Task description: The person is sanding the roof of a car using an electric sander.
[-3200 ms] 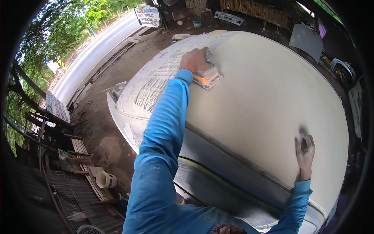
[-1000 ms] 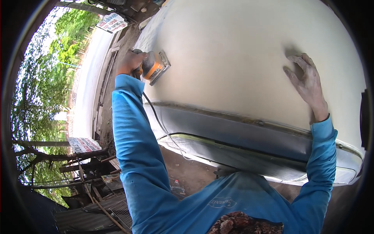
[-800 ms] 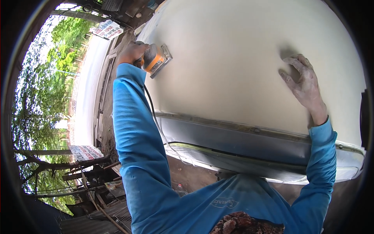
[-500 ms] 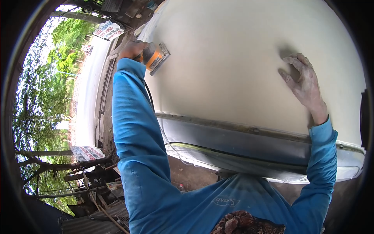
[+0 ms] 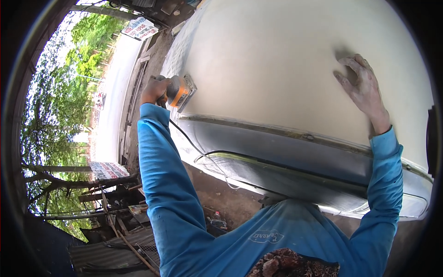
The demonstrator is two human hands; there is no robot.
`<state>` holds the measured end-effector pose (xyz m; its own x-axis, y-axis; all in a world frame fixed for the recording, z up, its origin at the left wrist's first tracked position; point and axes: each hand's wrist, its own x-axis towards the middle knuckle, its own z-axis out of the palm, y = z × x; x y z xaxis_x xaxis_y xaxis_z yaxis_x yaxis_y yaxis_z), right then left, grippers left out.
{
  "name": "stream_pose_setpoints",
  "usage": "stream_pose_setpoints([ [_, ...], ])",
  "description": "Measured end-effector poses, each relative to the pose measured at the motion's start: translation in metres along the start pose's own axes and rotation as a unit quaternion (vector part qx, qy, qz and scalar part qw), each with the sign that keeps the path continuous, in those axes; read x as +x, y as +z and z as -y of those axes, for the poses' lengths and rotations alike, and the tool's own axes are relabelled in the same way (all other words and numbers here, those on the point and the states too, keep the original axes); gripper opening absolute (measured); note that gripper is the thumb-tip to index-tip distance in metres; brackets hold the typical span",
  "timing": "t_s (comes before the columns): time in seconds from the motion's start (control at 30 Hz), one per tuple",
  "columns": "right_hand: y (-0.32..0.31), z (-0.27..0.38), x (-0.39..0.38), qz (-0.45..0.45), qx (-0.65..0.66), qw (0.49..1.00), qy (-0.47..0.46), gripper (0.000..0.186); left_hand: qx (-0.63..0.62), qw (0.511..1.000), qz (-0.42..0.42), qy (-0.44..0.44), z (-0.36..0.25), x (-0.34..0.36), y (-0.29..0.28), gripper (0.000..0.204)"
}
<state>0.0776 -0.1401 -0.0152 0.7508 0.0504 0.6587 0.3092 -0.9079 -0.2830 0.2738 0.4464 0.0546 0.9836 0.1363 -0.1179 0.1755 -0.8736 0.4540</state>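
My left hand (image 5: pixel 154 90) is wrapped around an orange and grey electric sander (image 5: pixel 179 93). The sander's flat pad faces the left near edge of a broad, cream-coloured vehicle roof (image 5: pixel 267 60). From the tool a dark cord (image 5: pixel 187 140) trails down over the side of the vehicle. Over on the right, my right hand (image 5: pixel 366 92) is at the roof with its fingers apart and bent, holding nothing. Pale dust covers its skin, and a shadow falls beside the fingertips; whether they all touch the surface I cannot tell.
Along the roof's near side runs a trim rail (image 5: pixel 258 131), with dark side glass (image 5: pixel 281 173) below it. Leftward are a pale road (image 5: pixel 110 87), two painted signs (image 5: pixel 109 170) and trees. Corrugated sheets (image 5: pixel 104 251) and poles lie at the lower left.
My left hand has brought the sander nearer to me and slightly left, close to the roof's edge. My right hand stays at about the same spot. The whole view has shifted a little.
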Motion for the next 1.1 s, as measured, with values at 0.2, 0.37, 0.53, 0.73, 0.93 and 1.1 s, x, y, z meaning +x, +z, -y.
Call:
stream_pose_setpoints([
  [0.2, -0.004, 0.002, 0.001, 0.017, -0.001, 0.999, 0.031, 0.035, 0.024, 0.999, -0.03, 0.013, -0.058, -0.003, 0.007, 0.03],
  [0.37, -0.005, 0.004, 0.005, 0.047, 0.028, 0.998, 0.041, 0.035, 0.078, 0.993, 0.01, 0.091, -0.117, 0.013, 0.02, 0.043],
  [0.53, -0.004, -0.001, 0.001, 0.042, 0.029, 0.998, 0.042, 0.036, 0.08, 0.987, -0.024, 0.136, -0.158, 0.019, 0.041, 0.044],
  [0.73, -0.003, -0.002, -0.002, 0.022, 0.04, 0.998, 0.032, 0.038, 0.051, 0.989, 0.03, 0.133, -0.121, 0.037, 0.028, 0.039],
  [0.93, -0.002, -0.002, 0.002, 0.056, 0.049, 0.997, 0.035, 0.042, 0.026, 0.996, -0.001, 0.081, -0.036, 0.028, 0.005, 0.042],
  [1.1, 0.001, -0.008, 0.0, 0.015, 0.078, 0.997, 0.006, 0.041, 0.035, 0.999, -0.016, 0.02, -0.013, 0.007, -0.002, 0.054],
])
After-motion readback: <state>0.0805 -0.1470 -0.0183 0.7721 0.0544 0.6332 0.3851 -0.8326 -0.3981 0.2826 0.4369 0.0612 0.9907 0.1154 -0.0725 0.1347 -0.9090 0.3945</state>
